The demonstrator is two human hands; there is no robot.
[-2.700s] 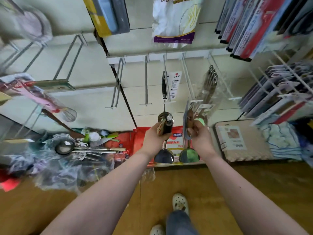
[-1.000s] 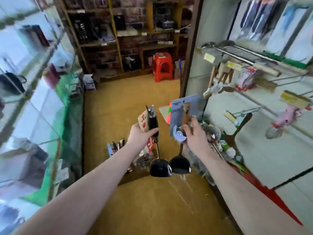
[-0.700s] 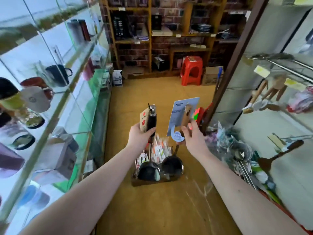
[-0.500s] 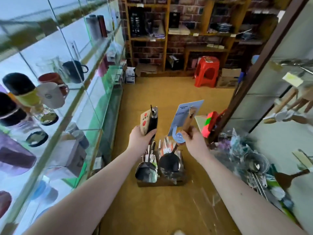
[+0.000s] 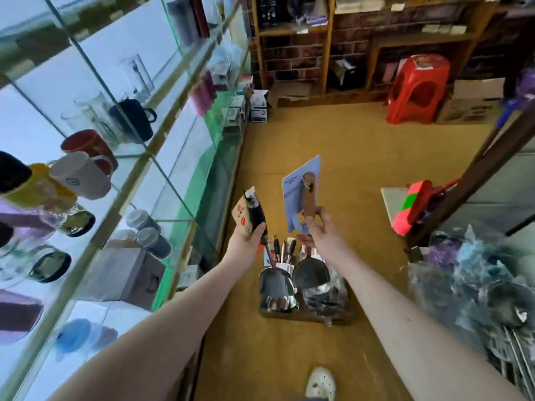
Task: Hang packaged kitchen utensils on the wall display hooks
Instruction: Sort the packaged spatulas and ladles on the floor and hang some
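Observation:
My left hand (image 5: 246,241) grips a black-handled ladle (image 5: 256,215) with a tan card tag; its steel bowl (image 5: 275,282) hangs below. My right hand (image 5: 321,235) holds a wooden-handled ladle (image 5: 309,195) on a pale blue backing card (image 5: 295,186); its dark bowl (image 5: 311,274) hangs beside the other. Both utensils hang over a low box (image 5: 304,315) on the floor that holds several more packaged utensils. No wall display hooks show in this view.
Glass shelves (image 5: 121,157) with mugs and cups run along the left. A pile of bagged utensils (image 5: 477,285) lies at the right beside a dark post (image 5: 477,175). A red stool (image 5: 417,88) and wooden shelving (image 5: 347,39) stand at the back. My shoe (image 5: 320,383) is on the tan floor.
My view has swung away from the hook wall to the aisle and glass shelves. Both hands still hold the same ladles, now over the utensil box on the floor.

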